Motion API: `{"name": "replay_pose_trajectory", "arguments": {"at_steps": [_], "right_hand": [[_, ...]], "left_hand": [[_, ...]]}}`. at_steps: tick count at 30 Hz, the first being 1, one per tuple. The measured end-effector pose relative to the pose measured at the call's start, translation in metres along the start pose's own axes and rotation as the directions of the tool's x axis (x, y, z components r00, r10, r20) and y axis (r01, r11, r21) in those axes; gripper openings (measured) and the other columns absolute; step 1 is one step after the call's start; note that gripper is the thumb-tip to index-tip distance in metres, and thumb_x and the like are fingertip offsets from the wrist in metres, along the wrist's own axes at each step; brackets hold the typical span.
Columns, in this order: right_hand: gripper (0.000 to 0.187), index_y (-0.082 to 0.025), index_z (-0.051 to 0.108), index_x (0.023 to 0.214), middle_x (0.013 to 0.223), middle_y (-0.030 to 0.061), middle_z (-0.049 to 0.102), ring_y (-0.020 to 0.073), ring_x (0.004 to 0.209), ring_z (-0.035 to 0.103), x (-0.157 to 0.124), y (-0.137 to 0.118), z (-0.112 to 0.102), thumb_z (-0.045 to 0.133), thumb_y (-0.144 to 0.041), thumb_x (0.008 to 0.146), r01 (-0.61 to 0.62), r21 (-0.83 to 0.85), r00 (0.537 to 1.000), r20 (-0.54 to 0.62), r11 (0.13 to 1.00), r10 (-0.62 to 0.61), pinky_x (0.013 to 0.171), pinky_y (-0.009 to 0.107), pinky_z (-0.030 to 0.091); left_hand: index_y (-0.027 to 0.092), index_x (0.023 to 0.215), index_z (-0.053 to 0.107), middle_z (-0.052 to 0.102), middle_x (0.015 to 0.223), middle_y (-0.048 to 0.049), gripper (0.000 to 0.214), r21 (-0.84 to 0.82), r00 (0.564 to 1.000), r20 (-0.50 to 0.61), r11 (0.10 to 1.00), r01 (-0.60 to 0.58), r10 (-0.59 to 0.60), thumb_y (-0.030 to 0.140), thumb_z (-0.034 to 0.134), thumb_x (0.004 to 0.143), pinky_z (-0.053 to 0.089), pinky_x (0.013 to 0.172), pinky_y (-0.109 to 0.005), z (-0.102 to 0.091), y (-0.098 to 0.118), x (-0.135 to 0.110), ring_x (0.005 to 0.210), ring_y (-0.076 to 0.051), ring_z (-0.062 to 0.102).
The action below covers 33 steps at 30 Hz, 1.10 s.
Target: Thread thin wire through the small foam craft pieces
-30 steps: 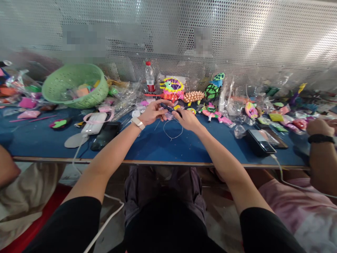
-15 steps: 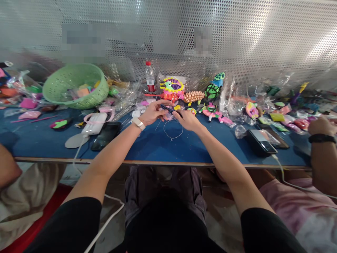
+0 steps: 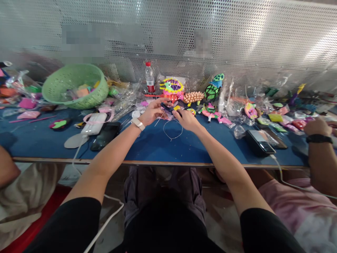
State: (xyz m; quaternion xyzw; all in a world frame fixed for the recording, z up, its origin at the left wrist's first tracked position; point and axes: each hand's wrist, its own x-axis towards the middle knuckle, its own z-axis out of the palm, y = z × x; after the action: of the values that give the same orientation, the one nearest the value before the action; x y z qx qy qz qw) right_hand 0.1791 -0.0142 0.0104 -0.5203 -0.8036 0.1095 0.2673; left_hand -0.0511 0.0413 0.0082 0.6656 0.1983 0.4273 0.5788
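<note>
My left hand (image 3: 154,111), with a pale band at its wrist, is closed at the fingertips around a thin light wire (image 3: 159,120) that sticks out below them. My right hand (image 3: 187,118) grips a small dark blue hand tool (image 3: 167,106), which points left toward my left fingers. Its exact kind is too small to tell. Under both hands a thin wire loop (image 3: 173,139) lies on the blue table (image 3: 155,149). Just behind them sit a yellow-rimmed clay figure (image 3: 172,85) and a brown spiky clay figure (image 3: 193,97).
On the left are a green basket (image 3: 76,102), a white power bank (image 3: 95,123) and a dark phone (image 3: 105,136). A bottle (image 3: 150,78) stands at the back. To the right lie a black device (image 3: 259,142) and a co-worker's hand (image 3: 318,127). Clay figures and plastic bags line the wall.
The dark tool has shifted slightly and turned between my hands. My left fingers have moved a little, and more of the thin wire shows below them. The wire loop stays on the table.
</note>
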Motion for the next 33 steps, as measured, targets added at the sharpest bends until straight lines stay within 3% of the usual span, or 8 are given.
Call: {"name": "replay_pose_trajectory", "arguments": {"at_steps": [3,7,15,19,23,33], "right_hand": [[0.053,-0.023,0.062,0.085,0.088,0.0106,0.077,0.0251,0.085,0.071,-0.0005,-0.0014,-0.0015,0.036,-0.052,0.121,0.002,0.007,1.0,0.013,1.0,-0.002,0.074,0.035,0.04],[0.052,-0.024,0.058,0.078,0.083,0.0095,0.075,0.024,0.082,0.07,-0.0004,-0.0028,-0.0034,0.039,-0.046,0.121,-0.01,0.03,1.0,0.029,1.0,0.009,0.075,0.035,0.039],[0.057,-0.023,0.062,0.075,0.075,0.0071,0.072,0.0226,0.077,0.07,-0.0007,-0.003,-0.0047,0.04,-0.049,0.121,0.009,0.074,0.999,0.053,0.997,-0.013,0.076,0.035,0.042],[0.057,-0.023,0.063,0.076,0.075,0.0064,0.072,0.0214,0.076,0.069,-0.0011,-0.0026,-0.0062,0.04,-0.051,0.12,0.013,0.088,0.997,0.076,0.996,-0.019,0.077,0.034,0.043],[0.058,-0.023,0.066,0.078,0.073,0.0063,0.072,0.0215,0.076,0.069,-0.0005,-0.0016,-0.0066,0.04,-0.053,0.12,0.008,0.08,0.995,0.1,0.997,-0.016,0.078,0.035,0.046],[0.056,-0.023,0.068,0.079,0.084,0.0095,0.078,0.023,0.078,0.07,-0.0012,-0.0003,-0.0044,0.042,-0.051,0.12,-0.005,-0.006,0.996,0.089,1.0,0.005,0.076,0.035,0.042]], "left_hand": [[0.022,0.141,0.074,0.083,0.128,-0.0133,0.07,0.054,1.0,-0.003,0.999,-0.011,0.012,0.02,0.087,0.072,0.061,0.06,-0.028,-0.0008,-0.0017,0.0005,0.065,-0.014,0.075],[0.019,0.133,0.077,0.083,0.126,-0.0143,0.063,0.098,0.997,-0.042,0.994,-0.055,0.06,0.032,0.097,0.075,0.06,0.059,-0.028,-0.0009,-0.0041,0.0015,0.061,-0.012,0.072],[0.019,0.098,0.081,0.082,0.089,-0.0047,0.045,0.181,0.973,-0.19,0.979,-0.097,0.132,0.047,0.103,0.071,0.052,0.05,-0.025,0.0017,-0.007,0.0041,0.049,-0.008,0.059],[0.02,0.091,0.081,0.075,0.077,-0.0011,0.042,0.232,0.969,-0.185,0.966,-0.117,0.162,0.052,0.102,0.074,0.046,0.047,-0.025,0.0043,-0.004,0.0025,0.047,-0.008,0.057],[0.021,0.09,0.079,0.075,0.08,-0.0011,0.044,0.269,0.975,-0.158,0.957,-0.112,0.158,0.057,0.1,0.077,0.043,0.046,-0.024,0.0042,-0.0039,0.0016,0.047,-0.007,0.052],[0.022,0.085,0.067,0.058,0.066,0.0057,0.058,0.225,0.987,-0.131,0.972,-0.065,0.096,0.068,0.1,0.074,0.037,0.048,-0.024,0.0054,-0.01,0.0014,0.047,-0.007,0.047]]}}
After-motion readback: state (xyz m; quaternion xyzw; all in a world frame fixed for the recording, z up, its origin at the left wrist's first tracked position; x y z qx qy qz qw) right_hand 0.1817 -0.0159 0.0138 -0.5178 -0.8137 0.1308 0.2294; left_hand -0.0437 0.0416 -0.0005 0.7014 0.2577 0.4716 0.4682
